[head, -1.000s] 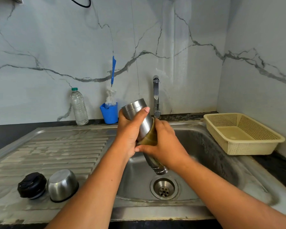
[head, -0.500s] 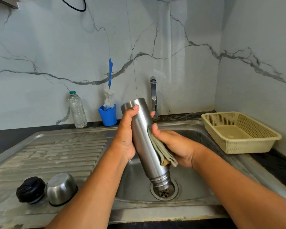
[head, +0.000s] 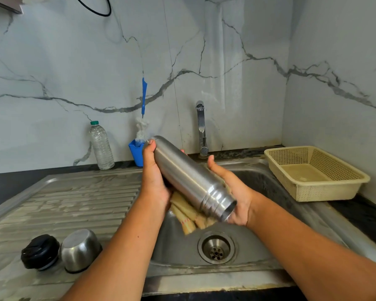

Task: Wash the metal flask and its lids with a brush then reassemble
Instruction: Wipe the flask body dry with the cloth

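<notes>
One wide-angle view is taken from the person's head, directed forward and down. The sink [head: 204,276] is seen closely from above, the left hand [head: 154,179] and right hand [head: 232,187] are centred, and the wall [head: 74,51] is faced.

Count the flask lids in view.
2. The black stopper lid sits near left on the draining board; the steel cup lid stands inverted beside it, to its right.

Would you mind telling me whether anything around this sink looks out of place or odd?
Nothing looks spilled or damaged. One oddity: the brush stands unused in its blue cup by the wall, while a cloth hangs under the tilted flask over the sink.
</notes>
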Available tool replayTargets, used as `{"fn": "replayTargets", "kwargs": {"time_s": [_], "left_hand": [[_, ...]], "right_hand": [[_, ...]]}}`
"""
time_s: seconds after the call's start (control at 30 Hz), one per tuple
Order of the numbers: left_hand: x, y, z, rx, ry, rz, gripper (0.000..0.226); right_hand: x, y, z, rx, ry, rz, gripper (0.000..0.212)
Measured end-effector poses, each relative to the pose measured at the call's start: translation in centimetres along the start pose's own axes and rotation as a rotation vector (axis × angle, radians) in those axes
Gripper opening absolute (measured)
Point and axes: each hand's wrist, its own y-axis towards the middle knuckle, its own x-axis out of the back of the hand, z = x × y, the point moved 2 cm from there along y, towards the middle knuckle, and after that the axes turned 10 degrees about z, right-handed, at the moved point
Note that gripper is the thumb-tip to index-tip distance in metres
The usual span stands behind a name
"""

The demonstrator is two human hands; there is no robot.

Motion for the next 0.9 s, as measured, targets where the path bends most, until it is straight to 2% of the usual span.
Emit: {"fn": "replayTargets", "kwargs": {"time_s": [0.1,0.17,0.23,0.33,0.5,0.63,0.7,0.8,0.9], "left_hand": [[0.4,0.2,0.2,0.008,-0.088,-0.069,0.072],[0.4,0.3,0.2,0.020,-0.174,-0.044,0.068],[0.4,0.4,0.1,-0.008,-0.213,-0.034,0.066],[0.0,0.5,0.1,-0.108,-0.166,-0.031,0.071],[-0.5,0.7,1.5,-0.193,0.285,0.084,0.075],[-0.8,0.5,2.3,-0.186,0.665,0.163,0.059],[-1.0,0.2,2.9,-0.192,0.832,0.195,0.058],[-1.2,0.0,3.3,-0.200,0.977,0.184,0.057],[-1.4,-0.4,3.0,-0.104,0.927,0.194,0.050]], "right_hand": [[0.3,0.2,0.5,0.095,0.218,0.020,0.075],[0.6,0.5,1.0,0.224,0.234,0.061,0.066],[1.1,0.9,1.4,0.342,0.263,0.023,0.053],[1.9,1.5,2.1,0.465,0.408,-0.088,0.053],[3.0,1.4,3.1,0.623,0.559,-0.172,0.051],[3.8,1.0,3.7,0.670,0.590,-0.186,0.054],[3.6,1.0,3.5,0.666,0.545,-0.201,0.059],[2.9,1.3,2.6,0.618,0.459,-0.243,0.076],[3.0,1.5,2.4,0.591,0.450,-0.276,0.094]]}}
